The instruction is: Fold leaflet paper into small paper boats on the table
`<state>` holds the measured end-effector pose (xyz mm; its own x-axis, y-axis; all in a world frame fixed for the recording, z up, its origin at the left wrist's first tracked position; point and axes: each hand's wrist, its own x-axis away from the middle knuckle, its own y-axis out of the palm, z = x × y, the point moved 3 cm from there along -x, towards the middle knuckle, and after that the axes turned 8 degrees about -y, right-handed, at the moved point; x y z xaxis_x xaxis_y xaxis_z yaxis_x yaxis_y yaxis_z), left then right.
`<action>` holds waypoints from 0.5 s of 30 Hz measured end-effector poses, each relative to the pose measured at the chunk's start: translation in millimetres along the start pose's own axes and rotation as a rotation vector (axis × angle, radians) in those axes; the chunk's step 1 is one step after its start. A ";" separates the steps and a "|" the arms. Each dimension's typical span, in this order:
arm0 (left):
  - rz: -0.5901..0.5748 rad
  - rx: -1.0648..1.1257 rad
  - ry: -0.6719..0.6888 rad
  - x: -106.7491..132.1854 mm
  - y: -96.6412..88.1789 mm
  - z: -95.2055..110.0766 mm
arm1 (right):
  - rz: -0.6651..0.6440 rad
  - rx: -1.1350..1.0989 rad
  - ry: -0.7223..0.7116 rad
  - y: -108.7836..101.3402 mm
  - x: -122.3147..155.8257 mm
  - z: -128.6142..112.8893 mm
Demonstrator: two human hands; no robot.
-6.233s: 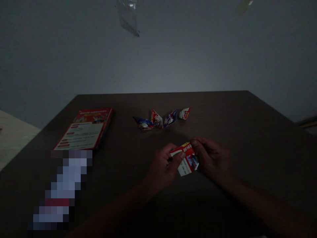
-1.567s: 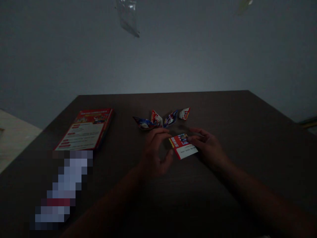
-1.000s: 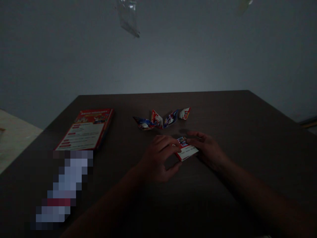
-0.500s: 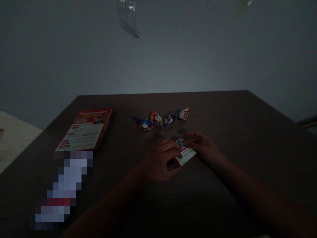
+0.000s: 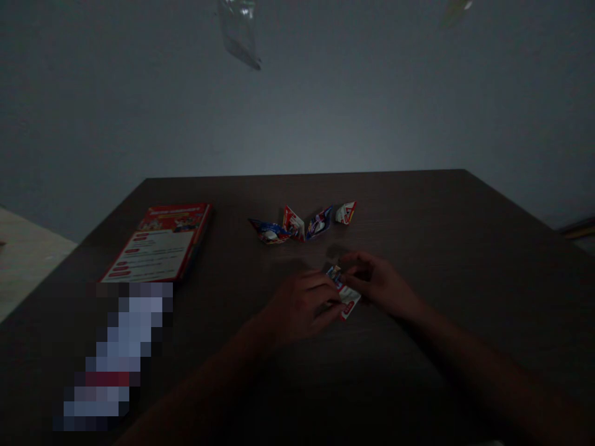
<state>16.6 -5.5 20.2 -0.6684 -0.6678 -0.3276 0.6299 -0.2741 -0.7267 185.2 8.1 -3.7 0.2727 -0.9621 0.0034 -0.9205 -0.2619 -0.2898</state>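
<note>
A small folded sheet of printed paper (image 5: 349, 298), white with red and blue print, is held between my two hands just above or on the table. My left hand (image 5: 304, 303) grips its left side, with the thumb at the near edge and the fingers over the top. On the right side, my right hand (image 5: 379, 282) pinches the paper near its upper edge. Parts of the sheet are hidden under the fingers. Beyond my hands stand several folded paper boats (image 5: 318, 223) in a row, printed in red, blue and white.
A stack of printed leaflets (image 5: 155, 254) lies at the left of the dark wooden table (image 5: 418, 204). Nearer, a pixelated blue-white object (image 5: 125, 341) rests at the left. A clear plastic bag (image 5: 239, 31) hangs on the wall behind.
The folded paper has turned and shows a different face, with a red label near its lower corner. My right hand's fingers have drawn closer to a pinch, and my left thumb has moved onto the paper.
</note>
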 end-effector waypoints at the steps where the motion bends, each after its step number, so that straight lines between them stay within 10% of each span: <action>1: -0.005 -0.034 0.001 0.4 1.5 -0.3 | 0.001 0.063 -0.055 -0.7 0.0 -1.7; 7: 0.025 -0.154 -0.006 1.7 2.0 -5.9 | 0.045 0.479 -0.343 -15.4 3.3 -17.7; 15: 0.062 -0.211 -0.022 1.1 3.4 -8.8 | -0.285 0.659 -0.591 -5.7 9.7 -28.2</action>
<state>14.5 -1.1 12.0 -0.6204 -0.6946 -0.3643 0.5714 -0.0820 -0.8166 185.2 -1.9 25.0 0.7288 -0.6257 -0.2781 -0.5017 -0.2117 -0.8387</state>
